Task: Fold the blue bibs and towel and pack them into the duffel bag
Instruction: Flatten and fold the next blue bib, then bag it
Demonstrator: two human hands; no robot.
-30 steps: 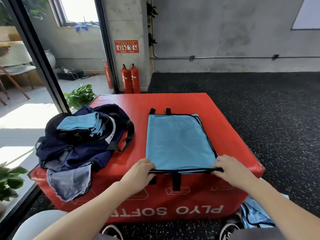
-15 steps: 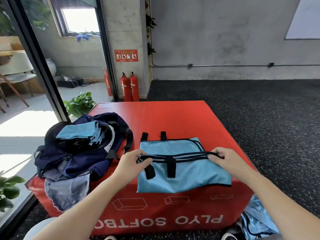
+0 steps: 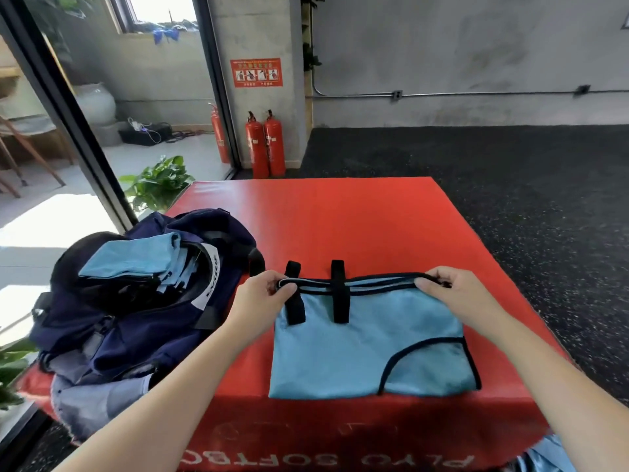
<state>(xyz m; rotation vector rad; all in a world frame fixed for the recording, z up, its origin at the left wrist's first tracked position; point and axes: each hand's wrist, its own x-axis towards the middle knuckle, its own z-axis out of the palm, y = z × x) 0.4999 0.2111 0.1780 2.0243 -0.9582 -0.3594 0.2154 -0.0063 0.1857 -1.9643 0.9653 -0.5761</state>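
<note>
Item: blue bib (image 3: pixel 367 349), on red plyo box (image 3: pixel 340 216), right of duffel bag (image 3: pixel 143 301). Left hand (image 3: pixel 262 298) and right hand (image 3: pixel 456 298) pinch its far corners. I'd align edges squarely, then press flat.

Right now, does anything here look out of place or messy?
Yes: a light blue cloth lies on the floor by the lower right corner of the red box, not on top of it. The duffel bag slumps over the box's left edge. The bib held by both hands lies flat.
</note>
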